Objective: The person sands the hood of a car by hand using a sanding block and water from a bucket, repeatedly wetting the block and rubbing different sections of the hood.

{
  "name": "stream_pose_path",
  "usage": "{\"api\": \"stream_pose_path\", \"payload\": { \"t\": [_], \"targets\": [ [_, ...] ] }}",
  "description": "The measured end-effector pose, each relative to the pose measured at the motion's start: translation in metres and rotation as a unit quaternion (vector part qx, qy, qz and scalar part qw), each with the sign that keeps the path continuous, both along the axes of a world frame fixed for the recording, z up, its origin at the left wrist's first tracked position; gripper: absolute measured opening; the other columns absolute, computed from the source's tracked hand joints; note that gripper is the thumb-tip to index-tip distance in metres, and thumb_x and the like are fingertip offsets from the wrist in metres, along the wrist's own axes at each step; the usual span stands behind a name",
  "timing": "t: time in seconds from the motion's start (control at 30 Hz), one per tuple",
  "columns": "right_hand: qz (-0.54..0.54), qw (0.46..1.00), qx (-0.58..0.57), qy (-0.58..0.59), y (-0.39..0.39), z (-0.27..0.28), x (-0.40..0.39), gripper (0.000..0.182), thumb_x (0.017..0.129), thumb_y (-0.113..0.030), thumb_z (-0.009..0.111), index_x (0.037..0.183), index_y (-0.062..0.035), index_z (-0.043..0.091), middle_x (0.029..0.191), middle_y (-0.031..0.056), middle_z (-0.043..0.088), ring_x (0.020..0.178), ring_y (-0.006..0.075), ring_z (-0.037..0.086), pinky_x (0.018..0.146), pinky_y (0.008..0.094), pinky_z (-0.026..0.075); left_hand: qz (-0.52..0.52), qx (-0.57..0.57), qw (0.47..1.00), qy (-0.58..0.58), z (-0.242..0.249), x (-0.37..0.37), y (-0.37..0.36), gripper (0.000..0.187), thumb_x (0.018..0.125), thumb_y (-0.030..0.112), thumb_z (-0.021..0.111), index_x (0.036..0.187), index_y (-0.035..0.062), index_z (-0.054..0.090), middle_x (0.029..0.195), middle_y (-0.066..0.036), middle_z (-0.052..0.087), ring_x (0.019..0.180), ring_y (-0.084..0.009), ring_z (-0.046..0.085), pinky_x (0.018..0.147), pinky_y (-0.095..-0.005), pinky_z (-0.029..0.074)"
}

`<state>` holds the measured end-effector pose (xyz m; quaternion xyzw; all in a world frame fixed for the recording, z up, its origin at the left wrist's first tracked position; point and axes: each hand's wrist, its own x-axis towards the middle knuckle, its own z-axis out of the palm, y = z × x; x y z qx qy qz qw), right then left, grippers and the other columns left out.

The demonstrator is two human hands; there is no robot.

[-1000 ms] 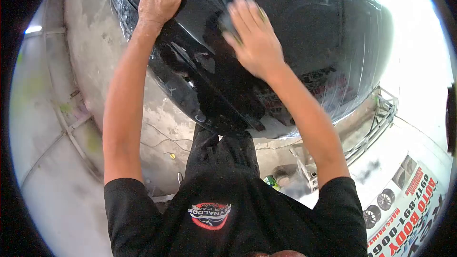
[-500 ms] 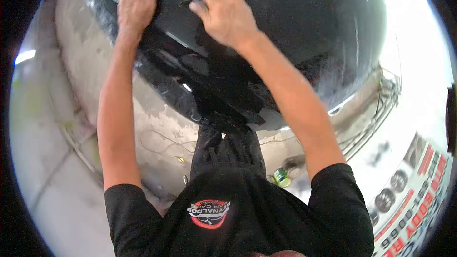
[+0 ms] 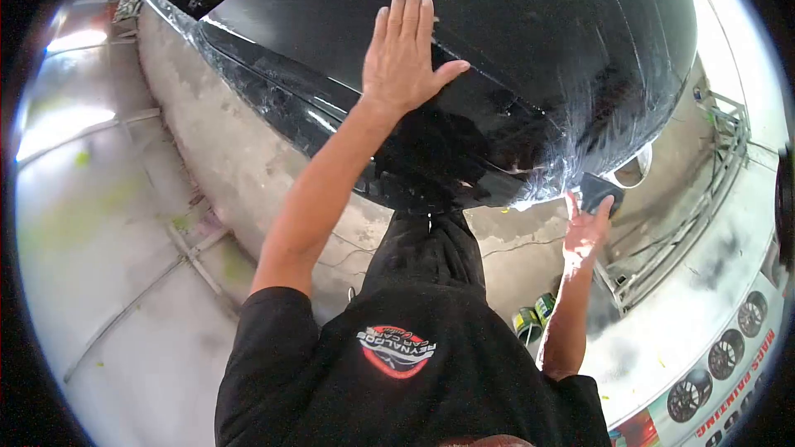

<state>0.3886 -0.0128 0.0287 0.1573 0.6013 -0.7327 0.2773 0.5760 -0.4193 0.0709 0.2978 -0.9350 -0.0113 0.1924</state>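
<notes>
A black car hood (image 3: 513, 25) fills the upper middle, wet and streaked with whitish residue toward its right and front edge. My left hand (image 3: 403, 54) lies flat on it, fingers extended and thumb out to the side. Off the car's front edge, to the lower right, my right hand (image 3: 588, 228) grips a dark grey piece of sandpaper (image 3: 599, 193). Just beyond that hand is a white-rimmed round opening (image 3: 633, 172), probably a bucket, partly hidden by the car.
Green cans (image 3: 530, 320) stand on the floor to my right. A metal frame (image 3: 679, 228) runs along the right side. A banner with wheel pictures (image 3: 716, 360) lies at the lower right. White panels (image 3: 99, 240) are on the left, beside bare concrete (image 3: 186, 112).
My right hand has moved from the hood down and right, past the front edge, carrying the sandpaper. My left hand has shifted right across the hood. The view has shifted too.
</notes>
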Motion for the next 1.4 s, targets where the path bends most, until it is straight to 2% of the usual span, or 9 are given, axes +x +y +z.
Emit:
{"api": "stream_pose_path", "payload": {
  "t": [0.13, 0.37, 0.6, 0.93, 1.03, 1.07, 1.13, 1.23, 1.4],
  "targets": [
    [-0.064, 0.997, 0.039, 0.026, -0.065, 0.050, 0.012, 0.040, 0.101, -0.040, 0.070, 0.100, -0.0004, 0.070, 0.087, 0.0103, 0.076, 0.053, 0.0121, 0.055, 0.075, 0.0304, 0.057, -0.047, 0.019, 0.996, -0.080, 0.004, -0.001, 0.029, 0.104, 0.093, 0.075, 0.050, 0.159, -0.0033, 0.031, 0.168, -0.024, 0.024, 0.157, -0.0406, 0.020, 0.127, -0.0522, 0.018],
    [0.031, 0.886, 0.271, 0.374, -0.051, -0.064, 0.003, 0.056, 0.106, -0.038, 0.062, 0.140, 0.0054, 0.058, 0.130, 0.0179, 0.068, 0.104, 0.0252, 0.066, 0.090, 0.0370, 0.051, -0.193, 0.062, 0.964, -0.171, -0.019, -0.024, 0.137, 0.092, 0.097, 0.067, 0.050, 0.162, 0.0048, 0.030, 0.173, -0.014, 0.018, 0.161, -0.0309, 0.011, 0.129, -0.0490, 0.013],
    [0.168, 0.800, 0.309, 0.486, -0.123, -0.041, 0.181, 0.077, 0.103, -0.026, 0.059, 0.158, 0.0120, 0.020, 0.160, 0.0383, 0.026, 0.148, 0.0518, 0.031, 0.123, 0.0527, 0.025, -0.257, 0.013, 0.951, -0.169, 0.022, -0.017, 0.061, 0.081, 0.090, 0.038, 0.074, 0.154, 0.0019, 0.039, 0.166, -0.018, 0.032, 0.157, -0.0356, 0.023, 0.127, -0.0491, 0.021],
    [-0.066, 0.795, 0.524, 0.297, -0.153, -0.054, 0.111, 0.063, 0.109, -0.032, 0.048, 0.152, 0.0123, 0.036, 0.156, 0.0352, 0.037, 0.144, 0.0482, 0.039, 0.121, 0.0527, 0.029, -0.241, -0.092, 0.958, -0.127, 0.002, 0.016, 0.001, 0.077, 0.104, 0.050, 0.050, 0.161, 0.0029, 0.030, 0.168, -0.017, 0.028, 0.157, -0.0361, 0.023, 0.126, -0.0526, 0.025],
    [-0.051, 0.903, 0.202, 0.376, -0.189, -0.032, 0.191, 0.086, 0.093, -0.027, 0.069, 0.156, 0.0101, 0.023, 0.162, 0.0374, 0.021, 0.147, 0.0549, 0.029, 0.120, 0.0559, 0.029, -0.247, -0.092, 0.956, -0.130, 0.006, 0.016, 0.001, 0.077, 0.105, 0.053, 0.048, 0.160, 0.0026, 0.030, 0.168, -0.018, 0.028, 0.157, -0.0358, 0.024, 0.125, -0.0527, 0.025],
    [0.088, 0.711, 0.454, 0.529, -0.192, -0.041, 0.211, 0.088, 0.090, -0.026, 0.072, 0.155, 0.0104, 0.025, 0.160, 0.0395, 0.023, 0.146, 0.0566, 0.029, 0.119, 0.0579, 0.029, -0.253, -0.094, 0.954, -0.131, 0.005, 0.016, 0.000, 0.077, 0.105, 0.053, 0.048, 0.160, 0.0025, 0.030, 0.168, -0.018, 0.028, 0.157, -0.0356, 0.024, 0.125, -0.0527, 0.025],
    [0.161, 0.843, 0.415, 0.302, -0.171, 0.021, 0.164, 0.085, 0.092, -0.027, 0.070, 0.154, 0.0112, 0.027, 0.158, 0.0408, 0.027, 0.144, 0.0570, 0.032, 0.118, 0.0615, 0.029, -0.251, -0.095, 0.955, -0.125, 0.003, 0.015, -0.001, 0.076, 0.106, 0.052, 0.047, 0.160, 0.0023, 0.030, 0.168, -0.017, 0.029, 0.156, -0.0349, 0.025, 0.125, -0.0529, 0.025],
    [-0.118, 0.790, 0.522, 0.299, -0.146, -0.047, 0.088, 0.063, 0.103, -0.033, 0.056, 0.146, 0.0105, 0.040, 0.149, 0.0348, 0.042, 0.138, 0.0479, 0.042, 0.115, 0.0501, 0.036, -0.253, -0.093, 0.956, -0.116, -0.001, 0.017, 0.001, 0.075, 0.107, 0.053, 0.044, 0.161, 0.0032, 0.030, 0.168, -0.018, 0.028, 0.157, -0.0357, 0.024, 0.126, -0.0537, 0.024],
    [-0.040, 0.780, 0.493, 0.383, -0.175, -0.069, 0.115, 0.064, 0.100, -0.036, 0.060, 0.146, 0.0058, 0.042, 0.138, 0.0310, 0.050, 0.110, 0.0463, 0.059, 0.101, 0.0514, 0.045, -0.242, -0.082, 0.958, -0.128, 0.001, 0.015, 0.001, 0.074, 0.108, 0.055, 0.037, 0.162, 0.0046, 0.029, 0.169, -0.018, 0.026, 0.157, -0.0369, 0.023, 0.126, -0.0552, 0.024]
  ]
}}
